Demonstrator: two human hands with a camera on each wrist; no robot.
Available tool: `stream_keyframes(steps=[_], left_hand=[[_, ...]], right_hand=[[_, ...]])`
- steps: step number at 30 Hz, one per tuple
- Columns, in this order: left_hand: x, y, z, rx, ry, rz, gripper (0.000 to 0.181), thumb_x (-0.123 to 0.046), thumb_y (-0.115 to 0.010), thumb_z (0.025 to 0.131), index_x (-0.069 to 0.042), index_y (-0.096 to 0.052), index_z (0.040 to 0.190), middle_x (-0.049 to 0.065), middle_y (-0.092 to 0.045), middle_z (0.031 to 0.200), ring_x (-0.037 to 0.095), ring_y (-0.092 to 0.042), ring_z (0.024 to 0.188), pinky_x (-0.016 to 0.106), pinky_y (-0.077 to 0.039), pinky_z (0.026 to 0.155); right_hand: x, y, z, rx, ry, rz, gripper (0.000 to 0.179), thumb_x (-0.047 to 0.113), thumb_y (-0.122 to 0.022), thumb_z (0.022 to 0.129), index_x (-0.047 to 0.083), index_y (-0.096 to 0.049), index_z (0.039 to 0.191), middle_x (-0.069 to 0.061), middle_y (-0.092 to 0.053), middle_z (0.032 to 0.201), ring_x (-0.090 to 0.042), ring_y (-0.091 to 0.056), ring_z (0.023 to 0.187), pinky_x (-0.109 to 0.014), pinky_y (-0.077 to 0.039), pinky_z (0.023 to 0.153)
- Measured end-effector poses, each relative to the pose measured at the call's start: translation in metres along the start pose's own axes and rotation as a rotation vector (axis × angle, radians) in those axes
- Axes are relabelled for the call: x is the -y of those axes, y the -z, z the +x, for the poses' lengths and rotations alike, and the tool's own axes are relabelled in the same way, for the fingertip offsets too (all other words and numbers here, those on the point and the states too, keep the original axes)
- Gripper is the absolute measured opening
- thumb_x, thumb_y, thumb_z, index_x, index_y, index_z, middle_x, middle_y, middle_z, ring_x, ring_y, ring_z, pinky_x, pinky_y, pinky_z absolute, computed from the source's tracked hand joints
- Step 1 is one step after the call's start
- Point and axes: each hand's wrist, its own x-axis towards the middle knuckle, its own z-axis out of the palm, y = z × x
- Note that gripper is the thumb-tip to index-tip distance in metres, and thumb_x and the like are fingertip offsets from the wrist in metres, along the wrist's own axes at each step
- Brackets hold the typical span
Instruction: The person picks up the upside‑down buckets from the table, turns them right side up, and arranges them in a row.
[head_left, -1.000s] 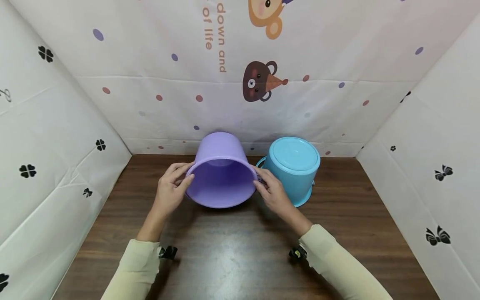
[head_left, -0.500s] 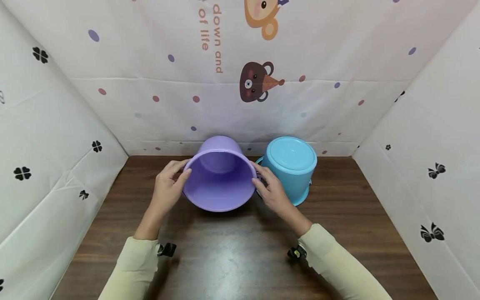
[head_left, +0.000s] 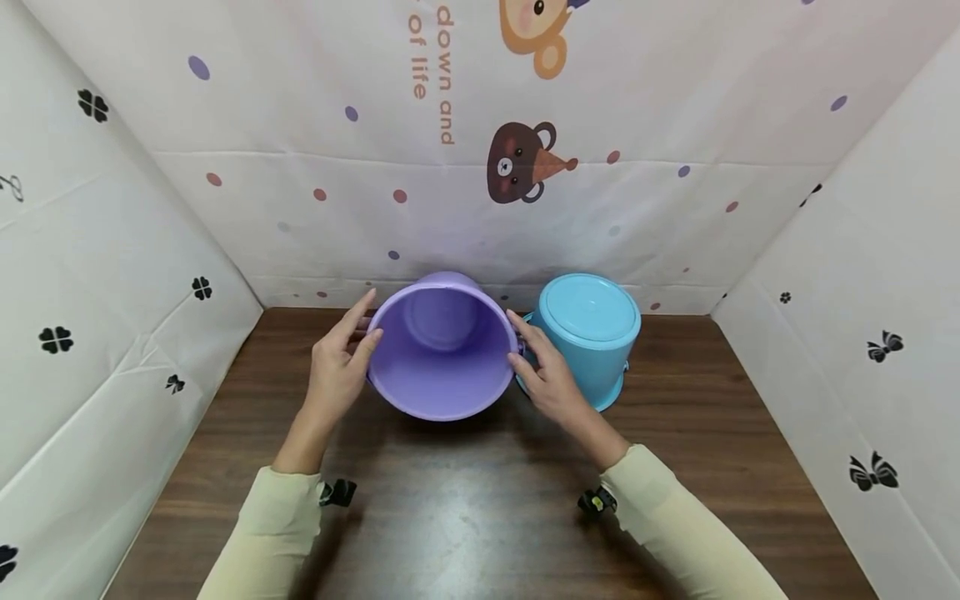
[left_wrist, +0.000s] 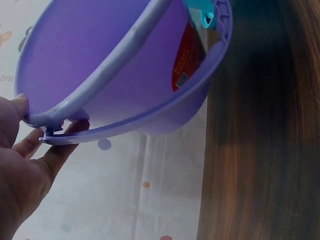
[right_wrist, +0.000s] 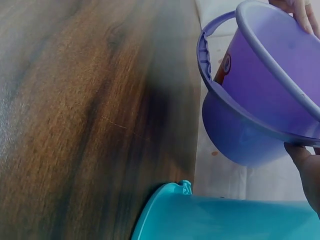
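Note:
A purple bucket [head_left: 442,387] tips its mouth toward me in the head view, its inside showing. My left hand [head_left: 336,362] holds its left rim, thumb at the edge and the index finger sticking up beside it. My right hand [head_left: 553,379] grips the opposite rim, with the thumb at the mouth and fingers along the outside. In the left wrist view, the purple handle [left_wrist: 135,120] hangs below the rim, close to a red label [left_wrist: 187,60]. Upside down to the right stands a light blue bucket [head_left: 592,358], near the right hand.
Dark wood-grain table [head_left: 450,508] lies beneath both buckets. A patterned white sheet [head_left: 315,233] forms the wall behind them, and similar sheets [head_left: 135,350] close in the sides.
The purple bucket has tilted further, so its mouth faces me more and less of its outer wall shows. My left index finger has straightened away from the rim. The blue bucket stays put.

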Motion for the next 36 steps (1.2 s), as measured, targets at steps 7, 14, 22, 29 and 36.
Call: stream_keyframes(steps=[7,14,22,29,36], left_hand=[[0.008,0.0,0.003,0.001,-0.106,-0.008,0.049,0.003,-0.068,0.096,-0.014,-0.065,0.142,0.012,-0.074,0.121,0.007,-0.064,0.104,0.006,-0.051,0.086],[0.0,0.0,0.005,0.013,-0.116,-0.001,0.047,0.009,-0.067,0.094,-0.007,-0.066,0.139,0.018,-0.073,0.123,0.012,-0.065,0.103,0.005,-0.05,0.087],[-0.018,0.005,0.004,-0.005,-0.113,-0.041,0.042,0.016,-0.065,0.091,0.005,-0.067,0.132,0.024,-0.07,0.127,0.001,-0.067,0.106,0.01,-0.055,0.087],[0.009,0.008,0.001,0.058,-0.101,-0.166,0.048,0.014,-0.064,0.093,-0.002,-0.065,0.139,0.02,-0.067,0.135,0.007,-0.068,0.112,0.014,-0.055,0.091],[0.014,0.011,0.0,0.103,-0.1,-0.305,0.048,0.015,-0.059,0.095,0.002,-0.06,0.142,0.029,-0.062,0.139,0.009,-0.067,0.119,0.019,-0.055,0.097]], right_hand=[[0.003,0.005,0.005,-0.042,0.04,-0.035,0.058,-0.004,-0.057,0.102,0.005,-0.041,0.158,-0.018,-0.052,0.151,-0.03,-0.053,0.135,-0.026,-0.05,0.105],[0.006,0.009,0.009,-0.049,0.029,-0.017,0.055,0.002,-0.055,0.105,0.01,-0.042,0.158,-0.012,-0.048,0.158,-0.027,-0.05,0.142,-0.022,-0.045,0.11],[0.011,0.013,0.013,-0.018,-0.011,0.007,0.054,0.006,-0.053,0.107,0.013,-0.04,0.16,-0.013,-0.046,0.159,-0.032,-0.053,0.138,-0.018,-0.05,0.102],[0.017,0.018,0.017,0.021,-0.097,0.046,0.054,0.01,-0.051,0.109,0.016,-0.039,0.161,-0.021,-0.055,0.148,-0.039,-0.064,0.123,-0.023,-0.057,0.092],[0.021,0.022,0.021,0.069,-0.16,0.101,0.054,0.013,-0.049,0.11,0.02,-0.036,0.162,-0.023,-0.053,0.148,-0.042,-0.063,0.124,-0.027,-0.059,0.089]])
